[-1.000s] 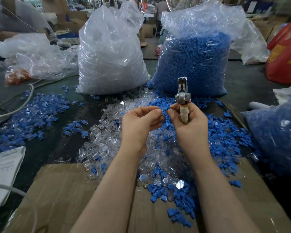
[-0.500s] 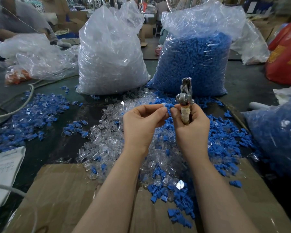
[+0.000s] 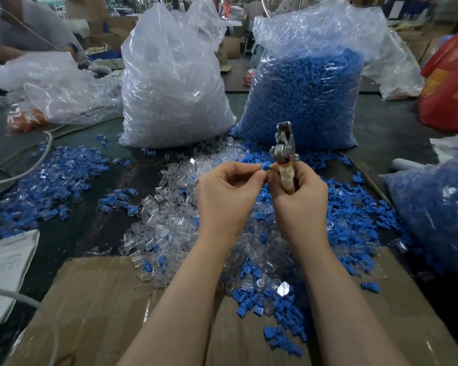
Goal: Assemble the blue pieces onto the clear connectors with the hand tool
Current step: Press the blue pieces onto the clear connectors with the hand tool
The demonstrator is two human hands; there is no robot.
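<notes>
Since a second ago, a blue piece [image 3: 266, 167] has come into view, pinched at the left hand [image 3: 226, 196] fingertips just beside the pliers [image 3: 284, 151]. Right hand [image 3: 300, 202] grips the pliers' wrapped handle, metal head upright. The piece is small and smooth; it could slip and drop among the loose clear connectors [image 3: 164, 223] below the pliers. Crinkled bags [image 3: 175, 83] stand beyond them.

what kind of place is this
Likely a factory assembly bench: big sacks of clear connectors and blue pieces, loose parts heaped on the table, and another worker at the far left.
</notes>
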